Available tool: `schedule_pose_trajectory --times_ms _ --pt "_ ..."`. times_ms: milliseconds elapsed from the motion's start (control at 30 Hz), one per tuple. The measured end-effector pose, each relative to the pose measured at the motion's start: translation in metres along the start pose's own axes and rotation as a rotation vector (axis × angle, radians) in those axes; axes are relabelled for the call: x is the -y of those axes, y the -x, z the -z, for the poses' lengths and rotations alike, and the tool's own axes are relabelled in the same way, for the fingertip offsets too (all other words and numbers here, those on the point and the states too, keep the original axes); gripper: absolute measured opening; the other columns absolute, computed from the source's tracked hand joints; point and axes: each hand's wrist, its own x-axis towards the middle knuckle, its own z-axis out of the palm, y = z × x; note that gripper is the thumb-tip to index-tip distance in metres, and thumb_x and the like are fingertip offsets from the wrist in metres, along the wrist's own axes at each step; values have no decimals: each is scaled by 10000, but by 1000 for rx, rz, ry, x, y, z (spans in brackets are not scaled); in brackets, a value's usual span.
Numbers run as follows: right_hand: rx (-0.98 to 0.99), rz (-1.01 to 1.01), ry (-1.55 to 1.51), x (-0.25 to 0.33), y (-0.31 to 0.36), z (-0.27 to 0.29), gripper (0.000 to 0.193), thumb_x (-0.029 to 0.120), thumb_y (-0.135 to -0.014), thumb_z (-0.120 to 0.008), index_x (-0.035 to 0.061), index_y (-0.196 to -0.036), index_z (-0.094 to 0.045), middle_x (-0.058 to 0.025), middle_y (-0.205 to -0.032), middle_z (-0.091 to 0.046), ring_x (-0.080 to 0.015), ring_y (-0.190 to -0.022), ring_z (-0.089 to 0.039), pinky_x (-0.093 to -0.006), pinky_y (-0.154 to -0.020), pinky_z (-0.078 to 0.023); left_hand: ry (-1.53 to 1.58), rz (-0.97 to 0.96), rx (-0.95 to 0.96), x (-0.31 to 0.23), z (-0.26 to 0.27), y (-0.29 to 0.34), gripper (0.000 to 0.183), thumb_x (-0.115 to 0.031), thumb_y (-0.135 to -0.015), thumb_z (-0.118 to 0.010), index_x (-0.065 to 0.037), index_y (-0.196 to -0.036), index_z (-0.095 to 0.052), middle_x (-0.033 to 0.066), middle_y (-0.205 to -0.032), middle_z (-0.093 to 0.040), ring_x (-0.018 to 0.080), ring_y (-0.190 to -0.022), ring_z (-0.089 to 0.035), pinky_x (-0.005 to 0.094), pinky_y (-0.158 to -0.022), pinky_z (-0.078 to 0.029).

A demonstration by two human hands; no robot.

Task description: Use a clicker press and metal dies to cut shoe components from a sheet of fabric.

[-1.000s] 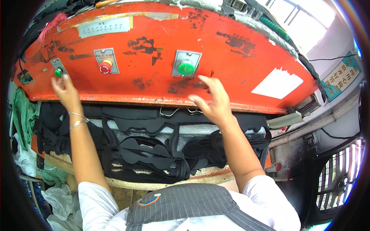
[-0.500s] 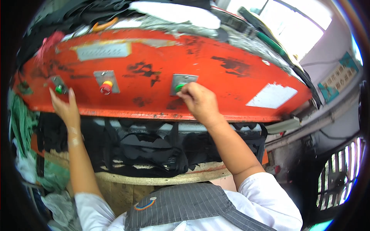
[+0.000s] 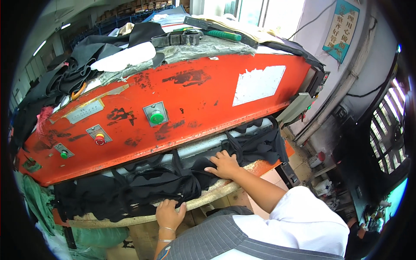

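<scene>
Black fabric pieces (image 3: 147, 189), cut with openings and strips, lie along a pale worn board under a red machine (image 3: 195, 104). My right hand (image 3: 225, 165) rests palm down on the fabric right of the middle, fingers spread and the thumb reaching left. My left hand (image 3: 169, 215) is at the board's front edge (image 3: 147, 214), its fingertips touching the fabric there and its thumb apart. Neither hand grips anything that I can see. On the machine's front are a large green button (image 3: 156, 117), a red button (image 3: 100, 139) and a smaller green button (image 3: 64, 154).
Atop the machine lie dark cloth (image 3: 86, 56), a white piece (image 3: 125, 58), a black frame-like part (image 3: 175, 38) and a green-handled tool (image 3: 223, 34). Green sacking (image 3: 37, 195) hangs at the left. A pipe (image 3: 333, 104) runs along the right wall.
Both hands have left the machine's buttons and come down to the fabric and the board's edge. The view has turned to the right, showing more of the machine's right end.
</scene>
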Motion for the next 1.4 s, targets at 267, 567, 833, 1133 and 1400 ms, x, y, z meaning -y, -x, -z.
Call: schedule_pose_trajectory --times_ms 267,567,833,1133,1400 --pt "350 90 -2 -8 49 1 702 698 -879 -382 99 -1078 -689 -178 -1054 -676 -351 -1048 -618 -460 -892 -482 6 112 98 -1 -18 35 416 -462 -702 -725 -48 -696 -693 122 -732 -629 323 -756 -612 431 -684 -490" --pt "567 150 -85 -20 151 -5 660 640 -917 -386 74 -1136 -645 -186 -1115 -648 -356 -1127 -575 -483 -941 -436 177 207 609 -22 52 78 439 -490 -766 -675 -79 -900 -749 148 -931 -703 313 -831 -683 356 -714 -535" --pt "24 317 143 -5 84 39 554 509 -820 -641 66 -1152 -641 -95 -1234 -595 -257 -1188 -517 -420 -936 -370 124 -164 -236 1 -12 15 193 -241 -748 -749 -90 -865 -724 108 -1077 -645 304 -1012 -579 414 -869 -446" --pt "446 240 129 4 65 27 657 458 -625 -809 5 -1083 -682 -166 -1032 -686 -336 -1008 -638 -387 -888 -493 -42 -234 -287 -34 9 31 162 -229 -720 -761 -88 -777 -704 123 -1119 -622 316 -1113 -541 434 -990 -358" --pt "546 178 -86 15 45 57 457 446 -763 -739 47 -983 -716 -135 -870 -703 -269 -855 -663 -358 -778 -499 422 350 15 -45 -46 28 808 -292 -881 -651 16 -1461 -181 271 -1158 -588 388 -1003 -602 419 -847 -494"
